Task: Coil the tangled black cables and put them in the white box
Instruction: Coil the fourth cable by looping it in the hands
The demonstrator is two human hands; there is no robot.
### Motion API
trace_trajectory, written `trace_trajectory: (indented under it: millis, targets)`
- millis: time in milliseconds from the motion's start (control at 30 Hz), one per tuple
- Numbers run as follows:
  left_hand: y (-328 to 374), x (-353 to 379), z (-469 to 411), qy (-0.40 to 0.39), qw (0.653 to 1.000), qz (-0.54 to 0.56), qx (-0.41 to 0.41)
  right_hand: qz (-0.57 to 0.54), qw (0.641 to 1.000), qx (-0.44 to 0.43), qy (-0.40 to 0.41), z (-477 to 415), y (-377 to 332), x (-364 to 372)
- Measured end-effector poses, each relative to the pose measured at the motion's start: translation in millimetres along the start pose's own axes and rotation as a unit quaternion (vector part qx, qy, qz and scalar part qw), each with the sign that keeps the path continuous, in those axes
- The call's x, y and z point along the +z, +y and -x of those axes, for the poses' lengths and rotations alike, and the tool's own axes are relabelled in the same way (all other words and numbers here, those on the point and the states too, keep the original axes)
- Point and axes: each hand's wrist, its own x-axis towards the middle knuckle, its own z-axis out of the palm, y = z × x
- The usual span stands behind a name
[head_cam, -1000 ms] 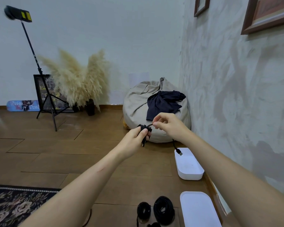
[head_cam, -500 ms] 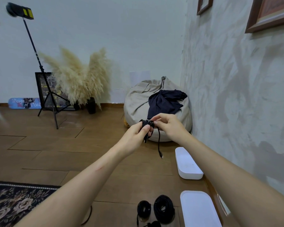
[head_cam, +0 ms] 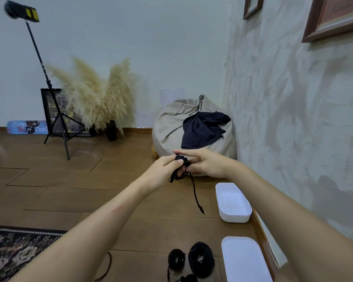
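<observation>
Soft, even indoor light, fairly bright, with no glare. Faint shadows fall on the textured wall (head_cam: 293, 119). The wide lens bends lines near the edges, and the far left rim blurs slightly.

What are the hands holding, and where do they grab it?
A black cable: the left hand grips its coiled bundle, the right hand pinches the bundle's side, and the loose end hangs free.
</observation>
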Motion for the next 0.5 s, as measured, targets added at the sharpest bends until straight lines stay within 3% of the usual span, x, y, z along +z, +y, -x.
trace_trajectory:
  millis: [200,500]
  targets:
    - [3.0,-0.8,-0.1,0.001,1.000,-0.001,0.007,-0.056,0.998,0.013,0.012,1.7,-0.7,-2.8]
    - [3.4,1.4,-4.6,0.059,0.998,-0.002,0.017,-0.016,0.999,0.007,0.038,0.3,4.6,-5.2]
